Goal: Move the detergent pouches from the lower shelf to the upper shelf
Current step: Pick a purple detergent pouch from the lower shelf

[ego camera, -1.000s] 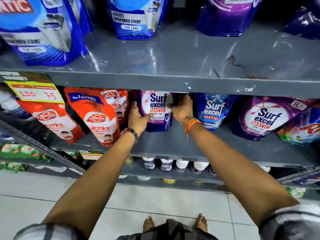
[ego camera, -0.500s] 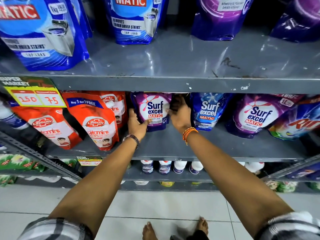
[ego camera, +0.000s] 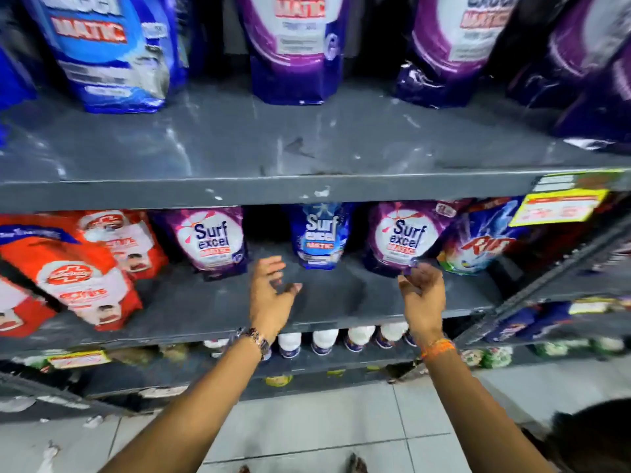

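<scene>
Hands empty: left hand [ego camera: 271, 291] and right hand [ego camera: 421, 288], fingers spread, hover before the lower shelf [ego camera: 218, 312]. Blue pouch [ego camera: 319, 235] stands between them; judgement: clasp both its sides, lift upright onto the upper shelf [ego camera: 307, 148].

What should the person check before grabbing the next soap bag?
1. Left hand free: ok, open and empty.
2. Right hand free: ok, open, at the right purple Surf Excel pouch's bottom corner; contact cannot tell.
3. Blue Surf Excel pouch between the hands, unobstructed: ok.
4. Bare spot on grey metal upper shelf: ok, front is bare.
5. Left purple Surf Excel pouch upright: ok.
</scene>
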A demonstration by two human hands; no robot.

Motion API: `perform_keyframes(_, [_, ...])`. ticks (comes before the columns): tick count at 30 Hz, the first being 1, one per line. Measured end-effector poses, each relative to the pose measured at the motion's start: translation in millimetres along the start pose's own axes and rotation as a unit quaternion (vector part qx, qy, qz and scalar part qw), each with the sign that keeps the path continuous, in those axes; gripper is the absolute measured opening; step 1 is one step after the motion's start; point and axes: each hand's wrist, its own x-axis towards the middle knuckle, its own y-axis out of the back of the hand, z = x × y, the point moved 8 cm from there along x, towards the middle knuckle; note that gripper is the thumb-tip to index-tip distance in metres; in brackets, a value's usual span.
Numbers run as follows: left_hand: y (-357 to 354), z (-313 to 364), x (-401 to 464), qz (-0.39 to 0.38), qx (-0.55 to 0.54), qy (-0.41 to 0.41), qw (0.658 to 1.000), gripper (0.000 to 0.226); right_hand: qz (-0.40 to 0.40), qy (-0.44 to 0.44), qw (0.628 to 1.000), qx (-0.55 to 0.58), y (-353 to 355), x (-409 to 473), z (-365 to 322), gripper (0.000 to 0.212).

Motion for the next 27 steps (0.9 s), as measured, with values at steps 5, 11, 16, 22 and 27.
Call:
perform_keyframes(5, [-130,9,3,-0.19,0.092,-0.014,0.977,0.077,-0.046,0.038,0.993,-0.103,28,56,-21,0.033])
perform_keyframes(11, [-208,7,36,-0.183,0.225,-0.028,0.957,0.107,-0.191,0.026,0.965,-0.177,5,101,-24,0.074])
perform_keyframes(16, [-219,7,41,-0.134,0.225,-0.048,0.964,0.093,-0.222,0.034,0.961,-0.16,7,108,-18,0.074])
perform_keyframes(22, [-195,1,21,-0.135,0.173,-0.045,0.975,0.093,-0.225,0.047,0.962,-0.147,10,85,-27,0.063])
perform_keyframes(27, [-142,-3,-14,-0.142,0.169,-0.046,0.974,0.091,-0.246,0.034,0.958,-0.139,-5,38,-20,0.059])
